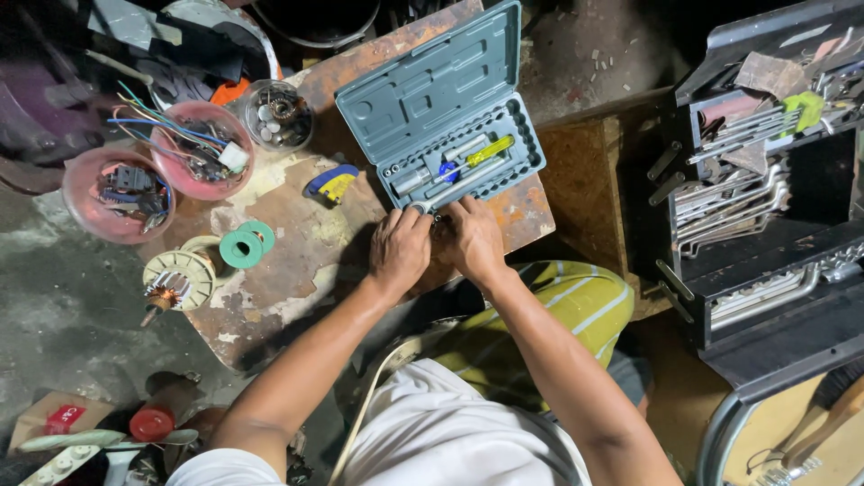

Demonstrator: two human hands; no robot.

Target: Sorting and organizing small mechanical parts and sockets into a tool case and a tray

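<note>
An open grey-blue socket set case [432, 90] lies on a worn, rusty table [297, 270]. Its lower tray holds sockets, a chrome bar and a yellow-handled driver [487, 150]. My left hand [400, 249] and my right hand [473, 236] meet at the case's near edge, fingers curled together around a small metal part [420, 208] that is mostly hidden. I cannot tell which hand bears it.
Two pink bowls [108, 193] with wires and parts, a clear jar [277, 112], a green tape roll [241, 247], a copper-wound motor part [175, 281] and a blue-yellow item [331, 183] lie on the table. A black toolbox [756, 180] with wrenches stands at right.
</note>
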